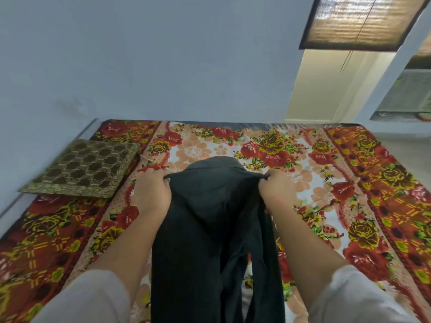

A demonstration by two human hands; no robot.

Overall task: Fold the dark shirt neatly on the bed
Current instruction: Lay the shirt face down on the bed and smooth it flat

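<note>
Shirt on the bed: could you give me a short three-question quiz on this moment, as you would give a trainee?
1. True or false: the left hand and the right hand each grip the shirt.
2. Pick one: the cushion lies A) left of the shirt, B) right of the shirt, C) under the shirt.
3. Fill in: the bed has a ____ patterned cover.

Key: 1 true; 2 A; 3 floral.
</note>
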